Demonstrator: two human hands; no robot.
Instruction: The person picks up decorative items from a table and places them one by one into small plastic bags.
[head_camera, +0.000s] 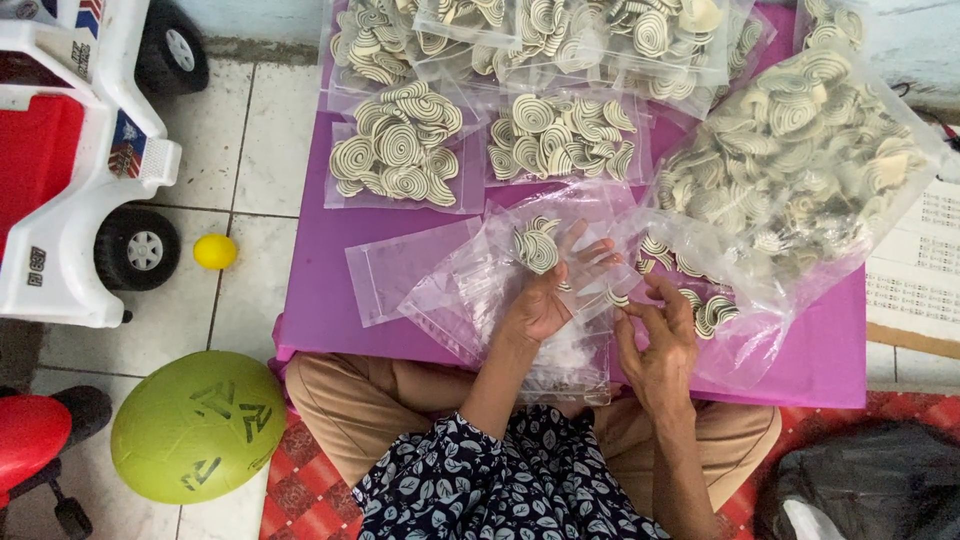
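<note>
A small clear bag (520, 262) sits right in the left hand (548, 295), a few cream-and-dark spiral chips (537, 250) already inside it, up by the fingertips. That hand is palm-up, fingers spread, cradling the bag from beneath. Just beside it, the right hand (660, 335) has its fingers curled, pinching a single spiral piece (618, 298) between the two hands; the hands are close but not touching. Under both wrists lies a heap of empty clear bags (455, 300). Immediately beyond the right hand gapes a big open sack of spirals (800, 170). Farther ahead of both hands, filled packets (395, 150) lie in rows on the purple table (320, 290). Well off to the left hand's side, on the tiled floor: a green ball (198, 427), a little yellow ball (215, 251), a toy truck (70, 160).
</note>
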